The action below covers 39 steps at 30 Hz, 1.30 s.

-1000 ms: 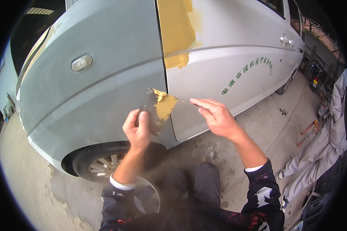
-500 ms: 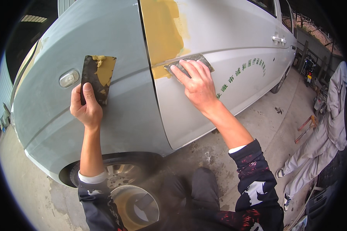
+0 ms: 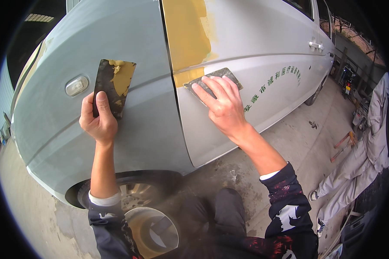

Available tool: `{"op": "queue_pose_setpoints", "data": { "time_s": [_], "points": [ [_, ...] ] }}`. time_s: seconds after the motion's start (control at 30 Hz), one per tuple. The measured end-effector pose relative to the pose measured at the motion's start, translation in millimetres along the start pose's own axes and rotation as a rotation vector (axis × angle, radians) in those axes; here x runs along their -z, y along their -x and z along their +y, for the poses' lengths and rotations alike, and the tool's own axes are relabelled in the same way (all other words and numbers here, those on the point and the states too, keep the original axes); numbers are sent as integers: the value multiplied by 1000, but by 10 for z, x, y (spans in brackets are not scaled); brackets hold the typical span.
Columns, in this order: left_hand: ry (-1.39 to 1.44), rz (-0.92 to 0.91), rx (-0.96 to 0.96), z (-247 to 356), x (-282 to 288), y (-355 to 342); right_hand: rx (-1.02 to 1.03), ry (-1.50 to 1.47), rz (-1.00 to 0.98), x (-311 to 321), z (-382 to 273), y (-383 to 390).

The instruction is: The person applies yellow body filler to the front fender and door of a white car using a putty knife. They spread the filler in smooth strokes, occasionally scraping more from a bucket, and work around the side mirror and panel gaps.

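My left hand [image 3: 100, 118] grips a dark flat putty spreader [image 3: 104, 82] upright in front of the grey fender [image 3: 142, 116]. Yellow-brown putty [image 3: 124, 77] coats its upper right part, with a thicker lump at the top edge. My right hand [image 3: 224, 101] presses a second dark spreader [image 3: 227, 75] against the white door [image 3: 246, 39], fingers laid over its face. The left end of that spreader meets a small strip of putty [image 3: 190, 77] just below the door's crease. Above it, a large yellow putty patch [image 3: 186, 34] covers the door's front edge beside the dark panel gap.
A bucket [image 3: 177, 235] stands by the front wheel [image 3: 138, 194], close to my knees. Grey work clothes [image 3: 378, 125] hang at the right, above shoes on the concrete floor [image 3: 285, 142]. A small reddish wooden stand [image 3: 343, 144] is near them. An oval side lamp [image 3: 77, 86] sits on the fender.
My right hand and its spreader have shifted slightly right in the picture, still against the door. The left spreader has risen a little; the whole view has also shifted slightly.
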<state>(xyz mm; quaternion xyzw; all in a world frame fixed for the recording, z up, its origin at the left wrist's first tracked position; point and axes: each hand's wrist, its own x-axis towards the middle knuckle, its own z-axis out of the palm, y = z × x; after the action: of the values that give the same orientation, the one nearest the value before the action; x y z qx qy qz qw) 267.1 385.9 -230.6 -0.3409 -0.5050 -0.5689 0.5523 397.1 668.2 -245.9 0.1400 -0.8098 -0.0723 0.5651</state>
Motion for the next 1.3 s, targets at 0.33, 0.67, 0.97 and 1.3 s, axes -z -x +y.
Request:
{"op": "queue_pose_setpoints", "data": {
  "time_s": [0.33,0.67,0.97,1.3],
  "points": [
    [3,-18,-6,-2,13,9,-3,10,14,-180,-202,-3],
    [-23,-26,1,-10,21,6,-20,2,78,-249,-149,-196],
    [-42,-24,-37,2,-2,-4,-24,-49,-88,-43,-274,78],
    [491,-243,656,838,16,1140,-753,-1354,34,731,-540,92]
  ]
}}
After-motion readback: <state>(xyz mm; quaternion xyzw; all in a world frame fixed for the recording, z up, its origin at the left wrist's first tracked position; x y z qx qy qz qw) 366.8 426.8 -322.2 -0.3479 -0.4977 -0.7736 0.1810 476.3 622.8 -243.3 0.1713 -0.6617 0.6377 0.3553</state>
